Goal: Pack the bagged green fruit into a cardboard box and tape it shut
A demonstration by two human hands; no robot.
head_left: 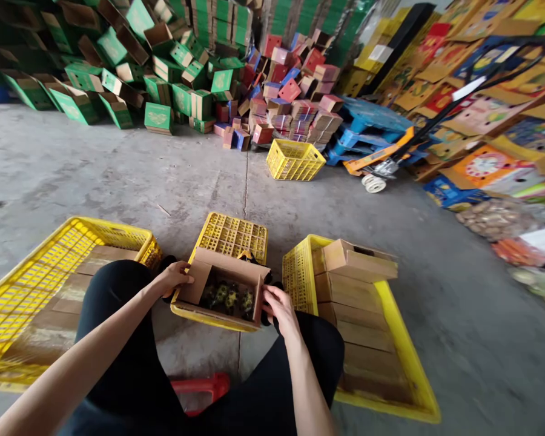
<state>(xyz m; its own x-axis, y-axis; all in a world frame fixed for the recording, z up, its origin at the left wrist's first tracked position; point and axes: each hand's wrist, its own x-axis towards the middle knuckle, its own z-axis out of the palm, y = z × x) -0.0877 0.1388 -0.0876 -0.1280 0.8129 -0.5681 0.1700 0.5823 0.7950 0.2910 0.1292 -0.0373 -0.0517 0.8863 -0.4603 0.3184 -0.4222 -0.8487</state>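
Observation:
A small open cardboard box (231,266) rests on an upturned yellow crate (237,230) between my knees. Several dark items with yellow-green patches (231,298) lie inside it; their kind is unclear. My left hand (175,277) grips the box's left flap, thumb on the inner side. My right hand (279,306) holds the box's right end, fingers bent over the edge. To my right, a yellow crate (409,345) holds several cardboard boxes in a row, with one box (358,260) lying tilted across its far end. The left yellow crate (31,272) holds several taped boxes (49,321).
A red plastic piece (204,386) is on the floor between my legs. Ahead stands another yellow crate (295,160). Behind it are heaped green boxes (158,118), red boxes (290,89), blue pallets (367,118) and an orange pallet jack (381,156). Stacked cartons (481,163) line the right.

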